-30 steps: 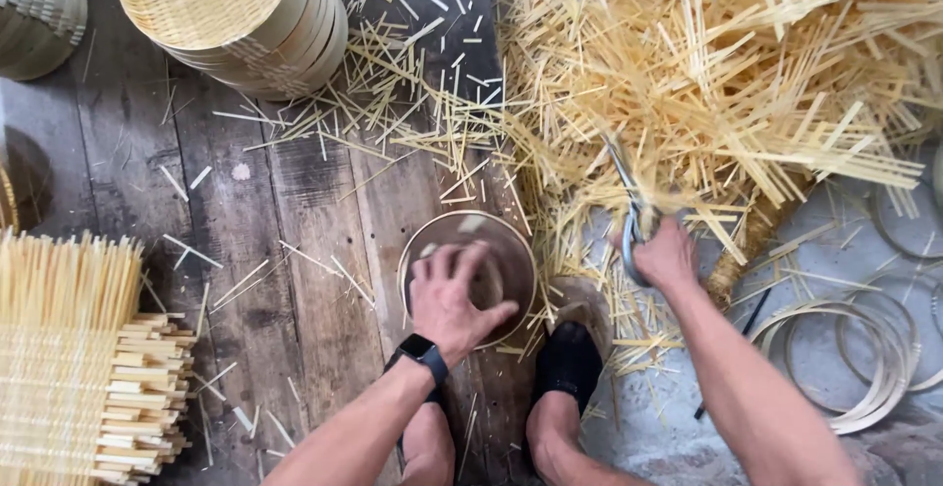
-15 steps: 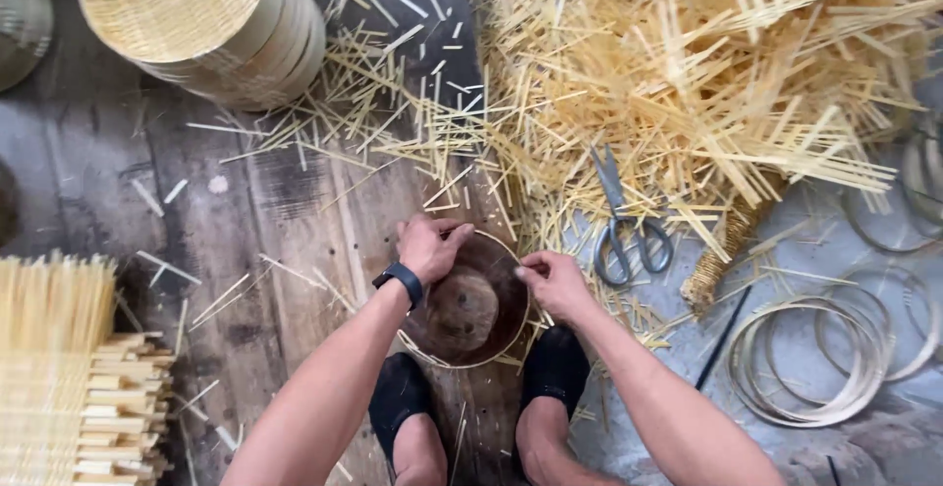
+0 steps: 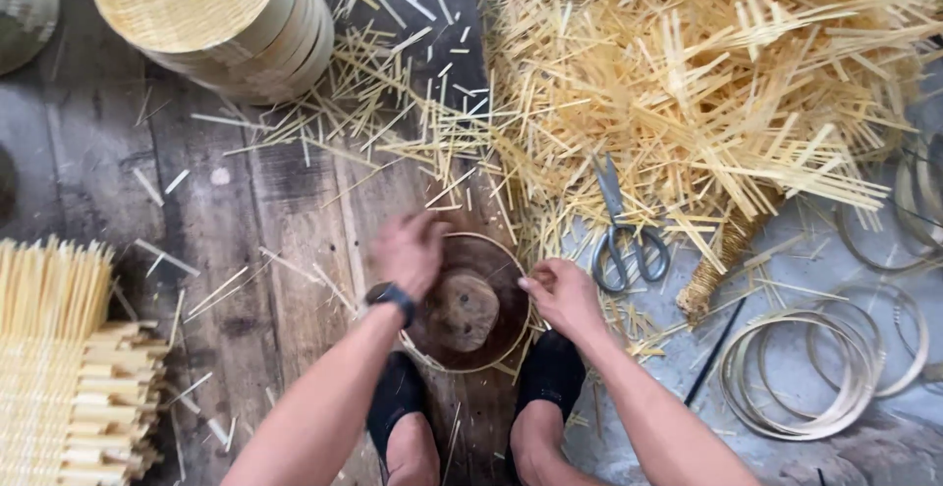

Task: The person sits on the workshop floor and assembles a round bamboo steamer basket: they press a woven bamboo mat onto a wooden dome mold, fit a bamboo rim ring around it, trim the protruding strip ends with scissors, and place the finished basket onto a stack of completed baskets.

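A round brown wooden mould with a thin bamboo ring around its rim [image 3: 470,306] sits on the floor between my feet. My left hand [image 3: 408,249], blurred by motion and wearing a black wrist watch, is at the ring's upper left edge. My right hand [image 3: 560,292] pinches the ring's right edge with curled fingers. Grey scissors [image 3: 621,230] lie on the floor just right of my right hand, with nothing holding them.
A big heap of cut bamboo strips [image 3: 707,83] fills the upper right. A stack of round woven trays [image 3: 211,19] stands upper left. Woven bamboo mats [image 3: 59,368] lie at the left edge. Loose bamboo hoops [image 3: 815,368] lie lower right. My black-socked feet [image 3: 550,373] flank the mould.
My right hand set down the scissors and came to the ring's right edge. My left hand lifted off the mould's top and now works at its upper left rim.
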